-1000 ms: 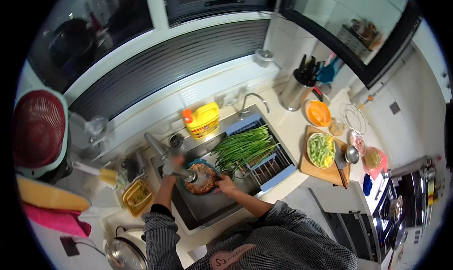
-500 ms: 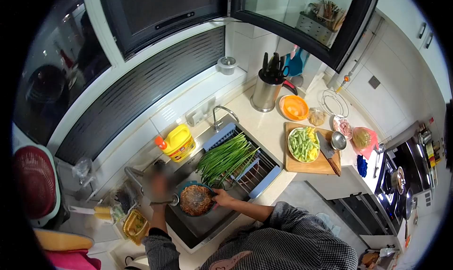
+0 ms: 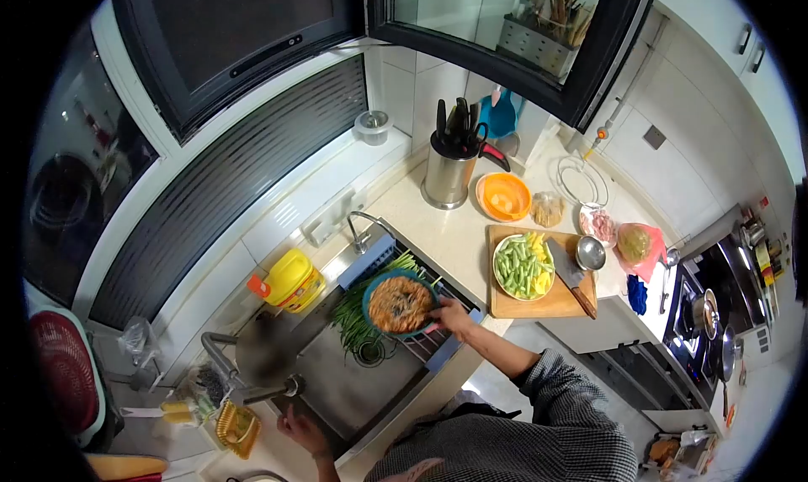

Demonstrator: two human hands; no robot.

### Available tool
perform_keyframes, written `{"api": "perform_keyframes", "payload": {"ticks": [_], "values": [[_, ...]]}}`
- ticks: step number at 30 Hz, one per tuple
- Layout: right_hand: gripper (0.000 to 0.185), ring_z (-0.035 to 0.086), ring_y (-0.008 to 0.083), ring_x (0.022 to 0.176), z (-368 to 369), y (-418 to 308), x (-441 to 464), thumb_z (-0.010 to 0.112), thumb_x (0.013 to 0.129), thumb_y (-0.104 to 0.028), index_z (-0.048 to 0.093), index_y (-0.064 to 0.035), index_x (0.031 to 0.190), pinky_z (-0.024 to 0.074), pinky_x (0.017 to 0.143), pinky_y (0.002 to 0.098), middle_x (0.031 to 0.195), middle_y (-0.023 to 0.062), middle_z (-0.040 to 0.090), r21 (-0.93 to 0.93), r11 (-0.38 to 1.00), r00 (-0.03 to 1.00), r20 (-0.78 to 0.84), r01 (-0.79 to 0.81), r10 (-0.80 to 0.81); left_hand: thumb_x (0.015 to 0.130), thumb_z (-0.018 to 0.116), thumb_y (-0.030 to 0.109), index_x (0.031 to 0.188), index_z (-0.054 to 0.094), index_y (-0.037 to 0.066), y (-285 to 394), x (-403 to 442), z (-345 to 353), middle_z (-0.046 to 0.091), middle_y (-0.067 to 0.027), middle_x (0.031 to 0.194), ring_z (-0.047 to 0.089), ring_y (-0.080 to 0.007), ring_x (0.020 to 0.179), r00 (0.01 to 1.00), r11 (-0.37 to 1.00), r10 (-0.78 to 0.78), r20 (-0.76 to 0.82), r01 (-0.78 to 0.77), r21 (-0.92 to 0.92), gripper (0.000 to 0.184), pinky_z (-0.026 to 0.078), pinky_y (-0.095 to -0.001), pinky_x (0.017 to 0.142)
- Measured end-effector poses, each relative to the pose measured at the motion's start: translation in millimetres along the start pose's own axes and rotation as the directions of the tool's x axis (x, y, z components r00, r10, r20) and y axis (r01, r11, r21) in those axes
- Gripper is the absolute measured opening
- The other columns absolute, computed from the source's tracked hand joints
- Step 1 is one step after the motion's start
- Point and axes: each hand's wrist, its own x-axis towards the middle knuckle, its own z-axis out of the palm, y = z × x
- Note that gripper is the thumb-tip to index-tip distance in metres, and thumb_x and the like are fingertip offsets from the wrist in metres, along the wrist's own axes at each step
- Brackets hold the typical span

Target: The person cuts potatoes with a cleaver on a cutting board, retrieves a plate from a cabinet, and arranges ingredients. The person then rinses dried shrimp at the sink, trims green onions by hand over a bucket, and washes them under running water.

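My right hand (image 3: 455, 317) grips the rim of a teal bowl (image 3: 367, 303), thumb and fingers closed on its right side. Brownish-orange food in small pieces (image 3: 401, 303) fills the bowl, which is held above the sink (image 3: 358, 381) and the rack. Partly hidden beneath the bowl lie long green chives (image 3: 353, 318). My left hand (image 3: 305, 434) is at the sink's front left edge, fingers apart and holding nothing. Just above it is the faucet's spray head (image 3: 293, 385).
A yellow jug (image 3: 293, 282) stands behind the sink. To the right, a cutting board (image 3: 539, 308) bears a plate of cut beans (image 3: 523, 267), a cleaver (image 3: 572, 278) and a metal bowl (image 3: 591, 252). A knife holder (image 3: 446, 175) and orange bowls (image 3: 503, 197) stand behind.
My right hand has lifted the bowl up and right, from the sink to over the chives and rack. The left hand has drawn back from the faucet toward the front edge.
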Motion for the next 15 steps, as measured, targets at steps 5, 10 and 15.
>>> {"api": "perform_keyframes", "payload": {"ticks": [5,10,15], "values": [[0.036,0.064,0.0305,0.077,-35,-18,53,0.04,0.082,0.01,0.048,0.0107,0.118,0.0594,0.057,0.0357,0.107,0.0203,0.059,0.212,0.966,0.986,-0.11,0.146,-0.125,0.088,0.048,0.008,0.115,0.054,0.003,-14,-75,3,0.04,-0.0147,0.113,0.047,-0.0296,0.103,0.987,0.997,-0.054,-0.149,0.044,-0.068,0.029,0.041,-0.0412,0.086],[0.038,0.064,0.0321,0.074,-62,-26,109,0.037,0.081,0.01,0.045,0.0108,0.119,0.0593,0.053,0.0344,0.105,0.0228,0.058,0.253,0.944,0.958,-0.242,0.212,-0.151,0.091,0.042,0.011,0.105,0.061,0.002,30,-107,-5,0.051,-0.0143,0.097,0.049,-0.0238,0.078,0.962,0.975,0.13,-0.24,-0.08,0.208,0.025,0.042,-0.0371,0.068],[0.034,0.064,0.0329,0.079,-67,-38,129,0.038,0.082,0.009,0.048,0.011,0.115,0.0604,0.052,0.0353,0.104,0.0228,0.059,0.366,0.906,0.932,-0.356,0.212,-0.074,0.097,0.037,0.016,0.108,0.062,0.005,4,-127,12,0.048,-0.0133,0.098,0.041,-0.0215,0.073,0.958,0.998,0.01,-0.286,0.009,0.064,0.029,0.036,-0.0355,0.065]]}}
